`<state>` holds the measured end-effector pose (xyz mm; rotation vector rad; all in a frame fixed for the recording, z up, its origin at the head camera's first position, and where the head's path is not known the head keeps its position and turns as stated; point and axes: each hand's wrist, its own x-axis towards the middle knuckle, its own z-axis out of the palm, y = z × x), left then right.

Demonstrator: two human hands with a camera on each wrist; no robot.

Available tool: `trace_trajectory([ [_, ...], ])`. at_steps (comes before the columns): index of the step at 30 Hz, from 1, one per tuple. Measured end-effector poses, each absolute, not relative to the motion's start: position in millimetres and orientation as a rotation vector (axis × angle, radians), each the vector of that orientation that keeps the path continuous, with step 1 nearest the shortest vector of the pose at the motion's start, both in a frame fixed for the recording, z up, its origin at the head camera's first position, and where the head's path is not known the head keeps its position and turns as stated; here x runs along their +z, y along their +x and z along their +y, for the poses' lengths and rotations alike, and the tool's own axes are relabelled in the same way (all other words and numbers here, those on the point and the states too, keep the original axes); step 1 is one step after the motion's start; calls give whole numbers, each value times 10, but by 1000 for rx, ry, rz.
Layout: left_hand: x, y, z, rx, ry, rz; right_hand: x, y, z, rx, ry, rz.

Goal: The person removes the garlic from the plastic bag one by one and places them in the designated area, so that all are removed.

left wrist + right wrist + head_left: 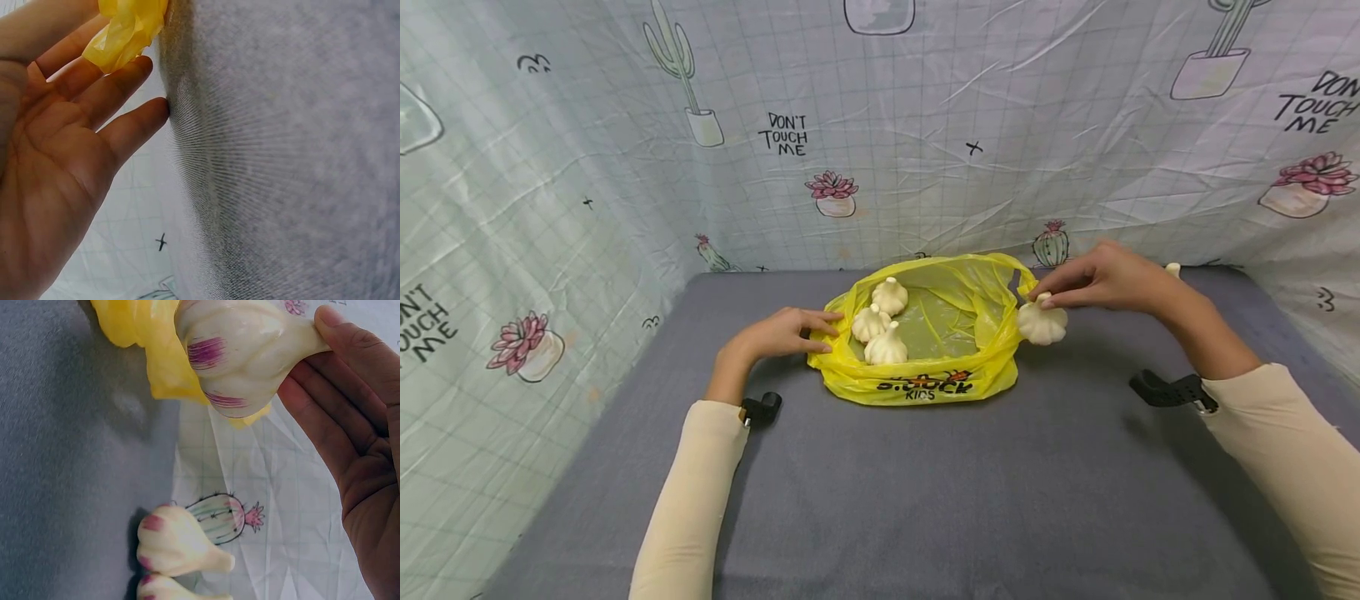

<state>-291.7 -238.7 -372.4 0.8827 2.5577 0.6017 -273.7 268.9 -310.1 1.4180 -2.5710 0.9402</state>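
Right of centre, the right hand (1108, 279) pinches a garlic bulb (1042, 323) by its stem; at centre, the left hand (781, 333) pinches the yellow bag (850, 385). The narrow stem could slip — or the bulb catch the slack handle (1027, 282).

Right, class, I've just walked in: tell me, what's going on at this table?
A person is handling garlic bulbs around an open yellow bag. The left hand holds the bag by its left rim, and the right hand pinches one garlic bulb by its stem, just outside the right rim. Three bulbs lie inside the bag, while the right wrist view shows two more bulbs on the grey tabletop.
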Motion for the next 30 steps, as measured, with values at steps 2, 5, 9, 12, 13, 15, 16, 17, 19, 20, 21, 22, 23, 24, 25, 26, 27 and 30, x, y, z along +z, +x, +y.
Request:
trace_trajectory([
  [2, -3725, -2910, -2382, 594, 886, 2560, -3108, -2729, 2721, 930, 1408, -2574],
  [5, -3732, -2903, -2383, 592, 891, 2562, -3120, -2716, 2774, 887, 1381, -2585],
  [9, -3737, -2900, -2388, 610, 896, 2561, -3136, -2702, 2840, 834, 1340, -2602],
  [12, -3738, -2901, -2389, 618, 897, 2560, -3147, -2692, 2884, 829, 1321, -2613],
  [13, -3739, -2902, -2389, 619, 896, 2561, -3150, -2690, 2900, 832, 1320, -2615],
  [15, -3737, -2901, -2388, 621, 895, 2560, -3156, -2688, 2929, 835, 1310, -2616],
  [16, -3736, -2901, -2387, 622, 893, 2560, -3160, -2687, 2945, 842, 1304, -2615],
  [17, -3736, -2901, -2386, 622, 891, 2560, -3163, -2687, 2958, 853, 1297, -2613],
  [19, -3732, -2895, -2384, 620, 893, 2558, -3168, -2686, 2982, 870, 1279, -2614],
  [20, -3731, -2895, -2383, 620, 890, 2557, -3175, -2692, 2996, 870, 1269, -2609],
  [21, -3730, -2893, -2381, 622, 886, 2555, -3179, -2694, 3006, 874, 1266, -2604],
  [22, -3730, -2891, -2381, 619, 888, 2555, -3184, -2697, 3014, 874, 1263, -2597],
  [23, -3730, -2890, -2380, 618, 885, 2555, -3190, -2702, 3023, 874, 1259, -2592],
  [24, -3730, -2890, -2379, 619, 881, 2554, -3198, -2707, 3034, 872, 1256, -2587],
  [25, -3730, -2891, -2379, 621, 875, 2553, -3208, -2714, 3043, 870, 1254, -2581],
  [26, -3731, -2891, -2379, 623, 869, 2552, -3217, -2721, 3052, 869, 1252, -2577],
  [27, -3728, -2889, -2378, 620, 874, 2552, -3223, -2724, 3057, 869, 1255, -2574],
  [30, -3725, -2888, -2378, 626, 871, 2553, -3252, -2745, 3079, 862, 1258, -2568],
])
